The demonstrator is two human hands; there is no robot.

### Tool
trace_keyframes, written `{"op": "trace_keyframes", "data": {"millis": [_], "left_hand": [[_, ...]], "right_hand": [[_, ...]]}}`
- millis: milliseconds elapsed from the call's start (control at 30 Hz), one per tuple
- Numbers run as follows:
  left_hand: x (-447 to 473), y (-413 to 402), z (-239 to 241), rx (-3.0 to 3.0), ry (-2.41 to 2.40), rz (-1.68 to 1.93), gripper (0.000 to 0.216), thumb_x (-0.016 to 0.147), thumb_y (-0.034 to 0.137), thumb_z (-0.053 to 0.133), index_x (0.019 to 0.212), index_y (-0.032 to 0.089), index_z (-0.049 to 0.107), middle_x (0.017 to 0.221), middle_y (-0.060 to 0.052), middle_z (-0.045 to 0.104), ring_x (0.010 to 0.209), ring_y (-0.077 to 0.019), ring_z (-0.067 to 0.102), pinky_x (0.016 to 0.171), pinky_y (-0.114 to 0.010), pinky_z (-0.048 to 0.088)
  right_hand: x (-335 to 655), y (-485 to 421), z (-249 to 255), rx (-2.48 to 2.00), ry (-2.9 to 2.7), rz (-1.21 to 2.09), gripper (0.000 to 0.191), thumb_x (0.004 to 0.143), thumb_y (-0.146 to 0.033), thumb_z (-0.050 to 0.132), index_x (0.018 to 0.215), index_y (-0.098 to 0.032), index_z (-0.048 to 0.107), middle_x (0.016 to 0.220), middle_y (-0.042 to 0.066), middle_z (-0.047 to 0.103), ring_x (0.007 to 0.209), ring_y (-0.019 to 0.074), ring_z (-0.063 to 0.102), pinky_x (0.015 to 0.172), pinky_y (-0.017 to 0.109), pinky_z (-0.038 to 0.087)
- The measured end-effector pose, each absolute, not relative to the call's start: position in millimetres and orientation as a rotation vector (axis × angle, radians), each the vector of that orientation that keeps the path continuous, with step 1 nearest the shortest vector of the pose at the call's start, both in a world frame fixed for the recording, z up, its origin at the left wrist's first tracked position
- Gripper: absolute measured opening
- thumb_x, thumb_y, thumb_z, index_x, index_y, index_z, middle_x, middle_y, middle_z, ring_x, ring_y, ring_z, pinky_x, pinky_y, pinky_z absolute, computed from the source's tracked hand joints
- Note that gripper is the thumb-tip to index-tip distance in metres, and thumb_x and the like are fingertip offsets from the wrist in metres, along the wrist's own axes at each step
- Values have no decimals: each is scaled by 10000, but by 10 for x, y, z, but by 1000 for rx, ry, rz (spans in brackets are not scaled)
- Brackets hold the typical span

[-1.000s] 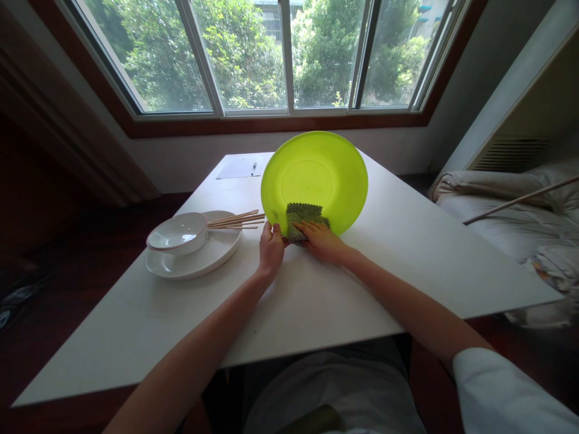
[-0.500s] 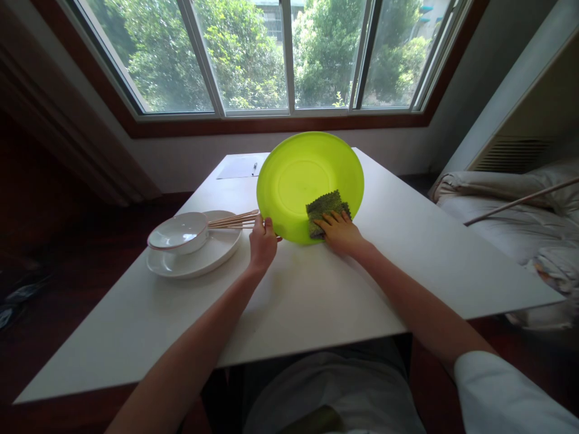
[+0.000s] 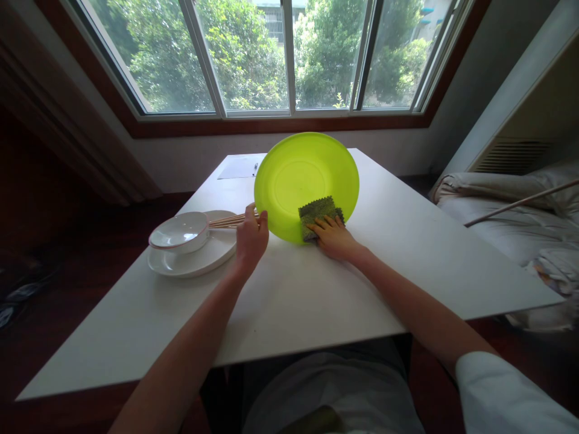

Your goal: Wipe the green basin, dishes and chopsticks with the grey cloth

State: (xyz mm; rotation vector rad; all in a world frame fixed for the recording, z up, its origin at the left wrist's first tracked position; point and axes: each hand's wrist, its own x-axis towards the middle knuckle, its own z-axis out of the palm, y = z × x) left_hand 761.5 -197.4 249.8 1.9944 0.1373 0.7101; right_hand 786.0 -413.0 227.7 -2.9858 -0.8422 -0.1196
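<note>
There's a big lime-green basin (image 3: pixel 307 175) tipped up over a white table (image 3: pixel 339 301), inside facing the near side. Left hand (image 3: pixel 252 240) has it by the left edge, and the right hand (image 3: pixel 337 238) is spread over a dark green cloth (image 3: pixel 314 211) against the near part of the inside. Over on the left, a white bowl (image 3: pixel 181 232) sits on a white plate (image 3: pixel 194 269), some thin wooden sticks (image 3: pixel 224 221) reaching right. Far side has paper (image 3: pixel 237 169), a pen (image 3: pixel 256 169) and a window (image 3: pixel 290 72) beyond the table.

Left arm (image 3: pixel 192 334) toward one o'clock, right arm (image 3: pixel 407 289) toward ten.
Left hand (image 3: pixel 251 238) curled, thumb (image 3: pixel 263 219) at its one-o'clock side; right hand (image 3: pixel 337 238) flattish, fingers (image 3: pixel 322 224) spread toward ten.
</note>
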Motion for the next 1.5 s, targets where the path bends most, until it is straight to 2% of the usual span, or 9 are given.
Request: {"op": "trace_keyframes", "data": {"millis": [200, 400, 567, 733, 967, 1267, 1500], "left_hand": [[7619, -2162, 2270, 1979, 52, 415, 298, 817, 329, 538, 1069, 196, 450, 690, -33, 659, 638, -214, 671, 555, -289, 506], [7577, -2364, 2139, 1687, 73, 176, 415, 750, 264, 597, 1078, 193, 352, 925, -61, 638, 670, -154, 661, 534, -259, 531], [7577, -2365, 2148, 1580, 78, 104, 312, 805, 278, 536, 1061, 192, 378, 927, -41, 616, 675, -128, 659, 559, -250, 541], [7601, -2352, 2141, 1531, 111, 101, 263, 854, 367, 491, 1034, 195, 408, 821, -12, 610, 619, -119, 647, 546, -250, 544], [7603, -2383, 2145, 1549, 114, 146, 213, 866, 323, 494, 1020, 194, 424, 877, -18, 601, 564, -96, 629, 512, -237, 544], [7607, -2364, 2136, 1574, 115, 171, 192, 869, 315, 476, 1000, 186, 419, 821, -10, 603, 596, -105, 636, 526, -237, 552], [7618, -2364, 2156, 1593, 146, 154, 140, 890, 266, 438, 1003, 189, 404, 753, -9, 636, 593, -121, 656, 511, -217, 535]], "right_hand": [[7899, -4102, 2258, -2924, -816, -40, 539, 893, -250, 365, 1431, -217, 355, 1471, 92, 376, 1349, 352, 298, 1076, 569, 213], [7911, -4067, 2230, -2899, -812, -53, 541, 896, -244, 367, 1436, -226, 342, 1479, 87, 365, 1357, 344, 289, 1081, 563, 201], [7898, -4016, 2211, -2842, -827, -69, 553, 905, -250, 368, 1454, -234, 302, 1478, 97, 365, 1350, 333, 311, 1074, 550, 220], [7897, -3964, 2208, -2777, -849, -97, 548, 914, -249, 371, 1457, -240, 294, 1473, 97, 373, 1338, 305, 342, 1076, 506, 233], [7893, -3863, 2226, -2609, -943, -149, 547, 926, -235, 363, 1464, -195, 272, 1481, 103, 357, 1348, 234, 335, 1081, 415, 253], [7932, -3966, 2236, -2690, -969, -131, 541, 893, -209, 374, 1432, -189, 347, 1437, 103, 427, 1315, 234, 380, 1065, 411, 274], [7981, -4190, 2307, -2912, -821, -202, 488, 850, -245, 430, 1330, -217, 509, 1362, 73, 518, 1291, 317, 378, 1086, 538, 178]]}}
